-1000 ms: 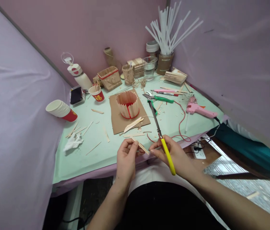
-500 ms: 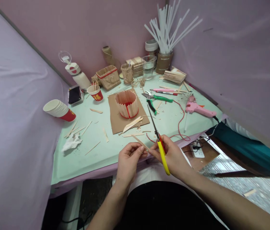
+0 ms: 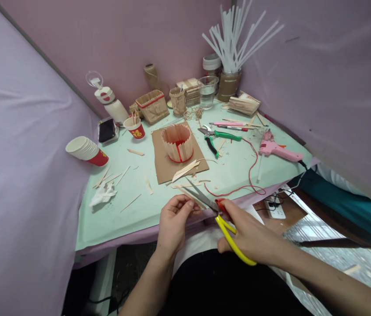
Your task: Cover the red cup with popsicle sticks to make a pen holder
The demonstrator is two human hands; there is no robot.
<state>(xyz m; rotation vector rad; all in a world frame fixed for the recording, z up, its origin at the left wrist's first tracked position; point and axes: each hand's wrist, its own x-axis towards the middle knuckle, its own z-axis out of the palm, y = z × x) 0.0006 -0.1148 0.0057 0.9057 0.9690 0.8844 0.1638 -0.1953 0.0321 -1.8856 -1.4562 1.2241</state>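
My left hand [image 3: 176, 220] pinches a thin wooden strip [image 3: 185, 192] at the front edge of the table. Yellow-and-red-handled scissors [image 3: 228, 235] are gripped in my right hand [image 3: 246, 230]. Their blades [image 3: 201, 194] are parted and point to the upper left, over or beside the strip; whether they touch it I cannot tell. Beyond my hands, a round basket of upright wooden strips with a red base [image 3: 177, 145] stands on a brown cardboard sheet [image 3: 162, 171]. Loose wooden strips [image 3: 185, 170] lie at the sheet's front edge.
Green-handled pliers [image 3: 220, 136], a red cord [image 3: 251, 173] and a pink glue gun [image 3: 277, 150] lie to the right. Stacked paper cups [image 3: 88, 151] and a crumpled tissue [image 3: 103, 195] are on the left. Along the back stand a bottle [image 3: 114, 107], a rectangular basket [image 3: 154, 107] and a water cup [image 3: 207, 94].
The scissors have swung leftward, bringing their blades to the strip, and the handles have spread. My right hand has shifted away from the strip; my left hand still pinches it.
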